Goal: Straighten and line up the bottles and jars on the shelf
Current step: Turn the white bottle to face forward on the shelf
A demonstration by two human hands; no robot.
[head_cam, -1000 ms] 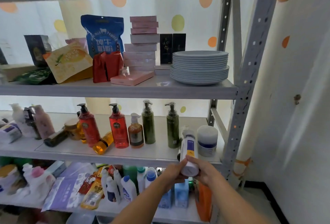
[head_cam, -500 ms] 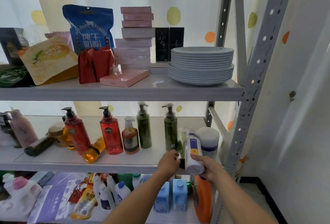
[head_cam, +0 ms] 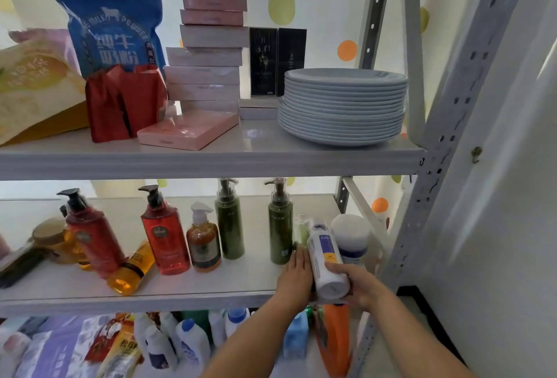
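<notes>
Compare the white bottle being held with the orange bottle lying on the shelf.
The white bottle is opaque with a blue label; the orange bottle is clear amber with a dark band. The white bottle is gripped by the right hand; the orange bottle lies loose on the shelf. Neither stands upright.

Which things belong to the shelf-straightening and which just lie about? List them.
Job: white bottle in the right hand, green pump bottles, red pump bottles, tipped amber bottle, white jar.
Idle: plates, pink boxes, blue bag.
</notes>
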